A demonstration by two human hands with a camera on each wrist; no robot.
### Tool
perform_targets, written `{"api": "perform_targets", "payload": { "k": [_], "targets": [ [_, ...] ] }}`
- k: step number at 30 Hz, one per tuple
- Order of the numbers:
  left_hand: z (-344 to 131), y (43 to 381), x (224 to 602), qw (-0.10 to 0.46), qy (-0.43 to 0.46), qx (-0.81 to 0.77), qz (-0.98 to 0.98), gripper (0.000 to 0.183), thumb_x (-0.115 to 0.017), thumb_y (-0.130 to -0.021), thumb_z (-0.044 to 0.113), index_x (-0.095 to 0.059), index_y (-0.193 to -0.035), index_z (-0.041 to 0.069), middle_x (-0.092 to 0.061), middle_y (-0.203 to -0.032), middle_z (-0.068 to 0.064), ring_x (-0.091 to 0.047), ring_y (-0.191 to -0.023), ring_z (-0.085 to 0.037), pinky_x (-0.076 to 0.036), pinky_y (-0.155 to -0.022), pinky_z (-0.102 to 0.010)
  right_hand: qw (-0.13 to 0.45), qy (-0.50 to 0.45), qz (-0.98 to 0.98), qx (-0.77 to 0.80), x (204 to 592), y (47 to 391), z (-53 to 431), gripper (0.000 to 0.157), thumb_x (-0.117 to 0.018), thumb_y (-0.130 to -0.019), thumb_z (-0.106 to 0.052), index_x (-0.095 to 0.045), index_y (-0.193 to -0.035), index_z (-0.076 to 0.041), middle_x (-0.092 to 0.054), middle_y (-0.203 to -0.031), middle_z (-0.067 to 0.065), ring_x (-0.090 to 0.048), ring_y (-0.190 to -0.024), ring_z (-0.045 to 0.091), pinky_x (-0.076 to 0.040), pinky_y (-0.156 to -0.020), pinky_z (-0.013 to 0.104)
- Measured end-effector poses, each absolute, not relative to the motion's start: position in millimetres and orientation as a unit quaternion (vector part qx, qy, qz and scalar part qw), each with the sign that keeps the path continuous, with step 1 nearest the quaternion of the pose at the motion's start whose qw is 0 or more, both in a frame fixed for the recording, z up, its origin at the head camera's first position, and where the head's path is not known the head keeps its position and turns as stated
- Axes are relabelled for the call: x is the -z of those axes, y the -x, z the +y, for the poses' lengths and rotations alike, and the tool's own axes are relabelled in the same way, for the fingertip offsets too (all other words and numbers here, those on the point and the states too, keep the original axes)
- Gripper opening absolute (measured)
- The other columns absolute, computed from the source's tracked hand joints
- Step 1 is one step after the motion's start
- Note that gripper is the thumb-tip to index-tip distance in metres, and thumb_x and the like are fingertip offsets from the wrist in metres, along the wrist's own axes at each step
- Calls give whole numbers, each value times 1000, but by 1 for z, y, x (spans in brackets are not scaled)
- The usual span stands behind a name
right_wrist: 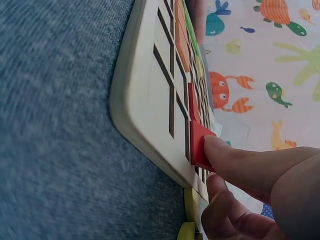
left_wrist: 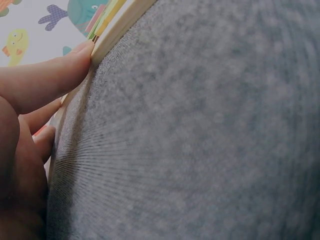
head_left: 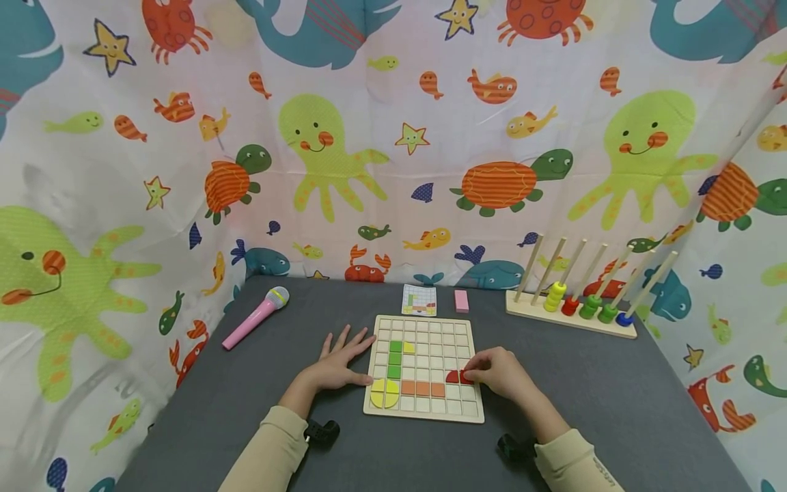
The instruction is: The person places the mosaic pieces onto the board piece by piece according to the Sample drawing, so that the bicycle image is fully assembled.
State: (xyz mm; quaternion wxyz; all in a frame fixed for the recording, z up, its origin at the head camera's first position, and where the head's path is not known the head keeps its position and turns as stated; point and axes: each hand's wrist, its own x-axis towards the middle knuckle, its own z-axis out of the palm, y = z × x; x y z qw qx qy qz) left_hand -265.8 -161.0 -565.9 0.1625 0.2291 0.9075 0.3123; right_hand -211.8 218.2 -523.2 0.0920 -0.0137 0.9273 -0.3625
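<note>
A square wooden grid board (head_left: pixel 424 407) lies on the table with coloured tiles in its cells. My right hand (head_left: pixel 505 372) pinches a red tile (right_wrist: pixel 199 142) at the board's right side, thumb on its face. Left of it sits a red quarter-round tile (head_left: pixel 452 376). My left hand (head_left: pixel 335 365) rests spread at the board's left edge, its thumb touching the rim in the left wrist view. Green tiles (head_left: pixel 395 359), a small yellow tile (head_left: pixel 408 348), orange tiles (head_left: pixel 423 389) and a yellow circle of quarter tiles (head_left: pixel 384 393) fill other cells.
A pattern card (head_left: pixel 419 301) and a pink block (head_left: pixel 461 301) lie behind the board. Back right stands a bead abacus (head_left: pixel 572 314); a pink toy microphone (head_left: pixel 256 318) lies at left. Yellow pieces (right_wrist: pixel 191 204) show beside the board's edge near my right fingers.
</note>
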Motion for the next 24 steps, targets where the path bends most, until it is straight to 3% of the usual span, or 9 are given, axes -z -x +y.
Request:
{"api": "perform_targets", "payload": {
  "k": [5,16,24],
  "targets": [
    [-160,265,562,165,-233,-313,906,99,-73,-81,63,-26,-162,31,-10,-171,2,16,-157,-30,22,-117,-59,90,13,926,366,524,213,218,13,-86,-81,-19,-76,-88,-14,-62,-76,-1,-53,-73,15,-43,-61,28],
    [-160,270,570,172,-226,-299,911,99,-73,-80,65,-22,-161,39,-5,-170,15,19,-156,-21,24,-118,-55,74,-2,924,375,517,216,235,11,-80,-86,-16,-75,-95,-12,-63,-80,1,-56,-77,18,-46,-62,30],
    [-160,266,563,166,-235,-301,909,99,-73,-82,62,-25,-162,31,-10,-171,3,15,-157,-30,20,-118,-59,84,7,931,354,520,210,244,16,-79,-86,-12,-77,-102,-9,-62,-84,2,-54,-79,18,-46,-65,30]
  ]
}}
